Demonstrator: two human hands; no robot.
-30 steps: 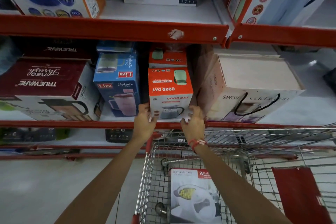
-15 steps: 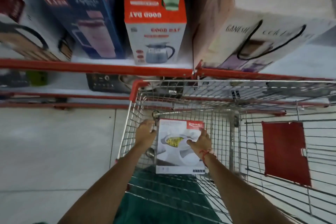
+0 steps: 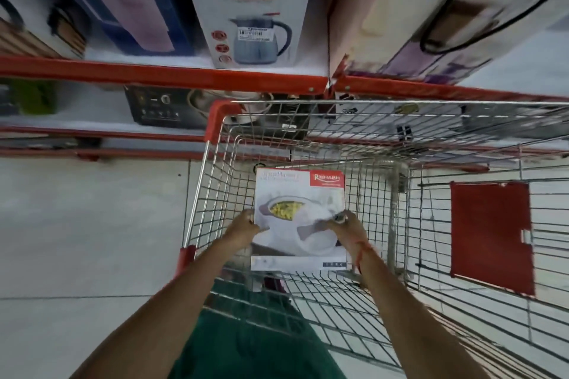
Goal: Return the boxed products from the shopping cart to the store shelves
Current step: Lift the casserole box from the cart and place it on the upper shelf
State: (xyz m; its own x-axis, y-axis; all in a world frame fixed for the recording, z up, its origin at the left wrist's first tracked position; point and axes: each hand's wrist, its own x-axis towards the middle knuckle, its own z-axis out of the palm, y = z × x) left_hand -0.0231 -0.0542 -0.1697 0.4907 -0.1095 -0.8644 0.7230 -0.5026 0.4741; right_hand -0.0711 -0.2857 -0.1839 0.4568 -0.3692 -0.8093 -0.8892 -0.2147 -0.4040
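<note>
While both arms reach into cart (image 3: pixel 212 144), left hand (image 3: pixel 243 226) and right hand (image 3: pixel 346 226) clasp white box (image 3: pixel 300 194) by side edges, fingers curled. Box inside cart basket. Above, shelf (image 3: pixel 154 74) carries kettle box (image 3: pixel 251 6).

Your one head-worn wide view looks steeply down and forward. Close beneath it, both hands grip a white Rishabh-labelled carton (image 3: pixel 300 218) inside the wire shopping cart (image 3: pixel 385 169); beyond that grip runs the red-edged metal shelf (image 3: pixel 160 74).

Bare forearms, no sleeves; a thin red thread (image 3: pixel 360 248) around the right wrist; dark green trousers (image 3: pixel 258 338) below.
</note>
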